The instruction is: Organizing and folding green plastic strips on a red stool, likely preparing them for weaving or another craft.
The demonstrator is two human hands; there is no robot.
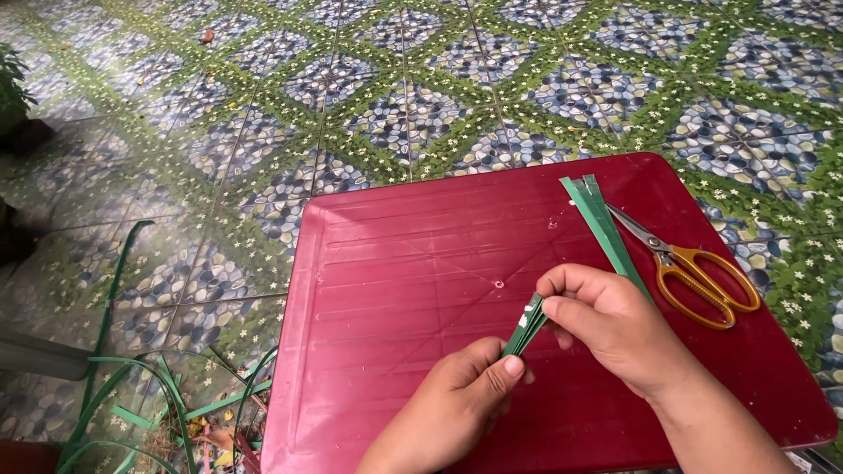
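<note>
Over a dark red plastic table top [395, 272], both my hands hold a small bundle of folded green leaf strips [525, 326]. My left hand [457, 399] pinches the bundle's lower end between thumb and fingers. My right hand [606, 320] grips its upper end from the right. Further back on the table lie several long green leaf strips [597, 219], side by side. Scissors with yellow handles [694, 272] lie next to them at the right, blades pointing up and left.
Loose long green leaves [132, 386] and scraps lie on the patterned tile floor [351, 79] to the left of the table. A potted plant [13, 88] stands at the far left edge.
</note>
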